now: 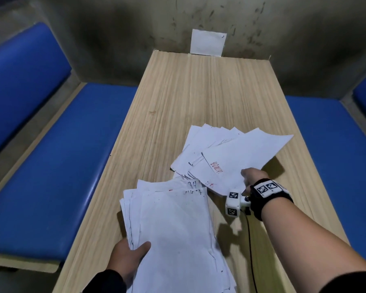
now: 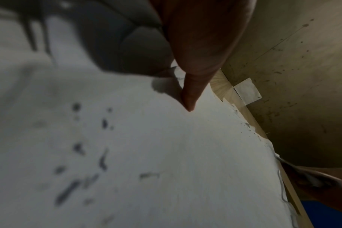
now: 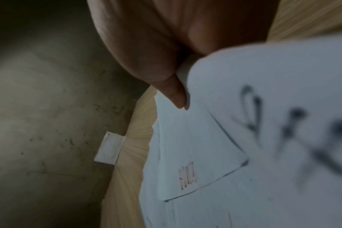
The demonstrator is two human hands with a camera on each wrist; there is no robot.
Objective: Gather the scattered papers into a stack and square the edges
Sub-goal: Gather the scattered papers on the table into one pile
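Two loose bundles of white papers lie over the wooden table (image 1: 178,98). My left hand (image 1: 129,255) grips the near bundle (image 1: 173,229) by its lower left edge, thumb on top; the left wrist view shows that thumb (image 2: 189,98) pressing the top sheet (image 2: 166,154). My right hand (image 1: 251,176) pinches the near edge of the far, fanned bundle (image 1: 230,157), whose right side lifts off the table. Its top sheet carries red writing (image 3: 187,177). In the right wrist view my thumb (image 3: 176,95) lies on the sheets (image 3: 234,154).
Blue padded benches (image 1: 57,166) run along both sides of the table, the right one (image 1: 330,149) close to the fanned papers. A small white sheet (image 1: 207,42) leans against the stained grey wall at the table's far end. A black cable (image 1: 250,240) hangs from my right wrist.
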